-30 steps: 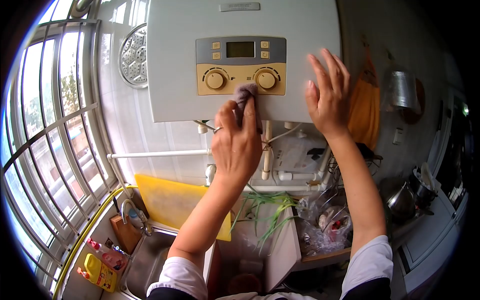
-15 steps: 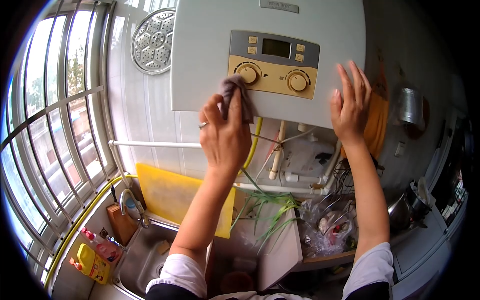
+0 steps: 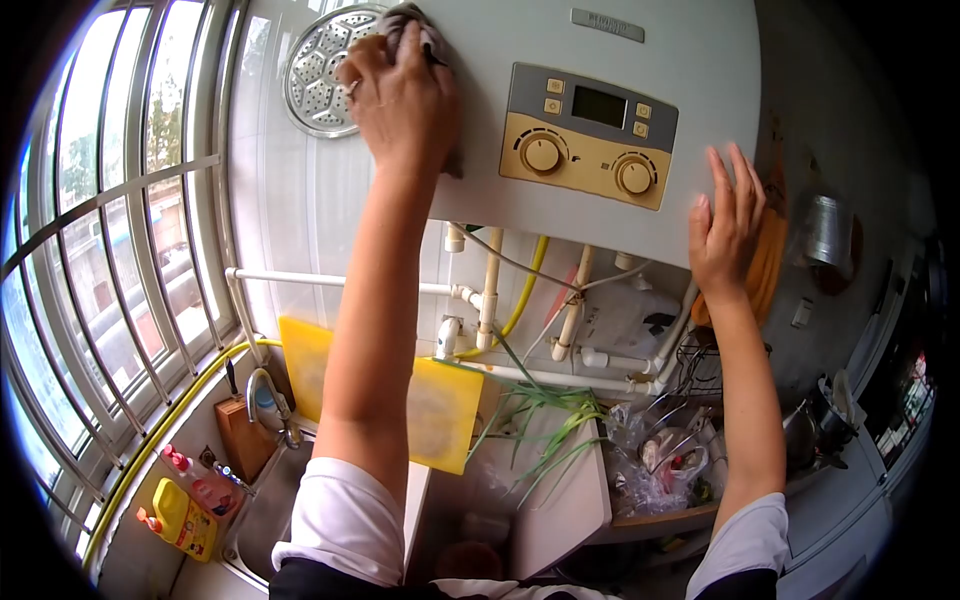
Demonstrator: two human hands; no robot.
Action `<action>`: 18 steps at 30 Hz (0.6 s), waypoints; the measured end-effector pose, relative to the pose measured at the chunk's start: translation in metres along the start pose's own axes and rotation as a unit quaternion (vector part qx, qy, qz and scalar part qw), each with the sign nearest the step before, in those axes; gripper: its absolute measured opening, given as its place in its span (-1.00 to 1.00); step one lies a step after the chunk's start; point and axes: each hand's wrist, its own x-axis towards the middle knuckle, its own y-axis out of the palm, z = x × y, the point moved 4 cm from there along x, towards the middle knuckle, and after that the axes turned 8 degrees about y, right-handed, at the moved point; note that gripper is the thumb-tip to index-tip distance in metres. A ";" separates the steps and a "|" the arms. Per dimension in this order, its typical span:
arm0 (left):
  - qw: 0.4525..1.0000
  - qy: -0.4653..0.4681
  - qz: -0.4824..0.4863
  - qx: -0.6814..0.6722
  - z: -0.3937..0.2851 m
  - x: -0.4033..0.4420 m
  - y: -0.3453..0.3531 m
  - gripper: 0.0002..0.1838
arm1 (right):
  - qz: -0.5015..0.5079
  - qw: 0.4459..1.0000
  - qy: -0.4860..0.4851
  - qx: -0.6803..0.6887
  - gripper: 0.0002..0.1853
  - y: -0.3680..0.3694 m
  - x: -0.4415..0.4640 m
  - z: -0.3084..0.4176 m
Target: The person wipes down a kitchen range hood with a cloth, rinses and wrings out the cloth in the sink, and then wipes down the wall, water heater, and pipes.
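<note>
Left hand (image 3: 405, 108), fingers clamped on a crumpled grey-brown cloth (image 3: 428, 32), has moved from the beige-and-grey control panel (image 3: 588, 140) up to the left edge of the boxy white heater (image 3: 540, 30); wiping has presumably passed to the casing. Right hand (image 3: 728, 235), well apart, fingers spread, lies at its right edge.

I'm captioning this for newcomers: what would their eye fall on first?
Likely the white box at top centre, with its tan-and-grey control panel. The left hand holds a dark cloth at the box's left side; the right hand is at its lower right. Below, a yellow board stands by the sink.
</note>
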 end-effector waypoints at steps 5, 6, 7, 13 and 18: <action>0.981 0.188 -0.002 -0.044 -0.030 0.002 -0.001 -0.68 | 0.003 1.000 0.011 -0.007 -0.49 -0.007 0.006 -0.001; 0.990 0.140 -0.009 -0.025 -0.018 0.013 0.004 -0.65 | 0.018 1.000 0.018 -0.007 -0.49 -0.008 0.008 -0.002; 0.995 0.097 -0.007 0.026 -0.001 0.026 0.012 -0.61 | 0.032 0.999 0.025 -0.005 -0.50 -0.009 0.010 -0.003; 0.980 0.186 0.063 -0.037 -0.033 0.054 0.034 -0.52 | 0.017 0.999 0.033 0.017 -0.57 -0.008 0.024 -0.010; 0.970 0.228 0.073 -0.031 -0.042 0.068 0.023 -0.57 | -0.013 0.999 0.026 0.013 -0.58 -0.002 0.049 -0.008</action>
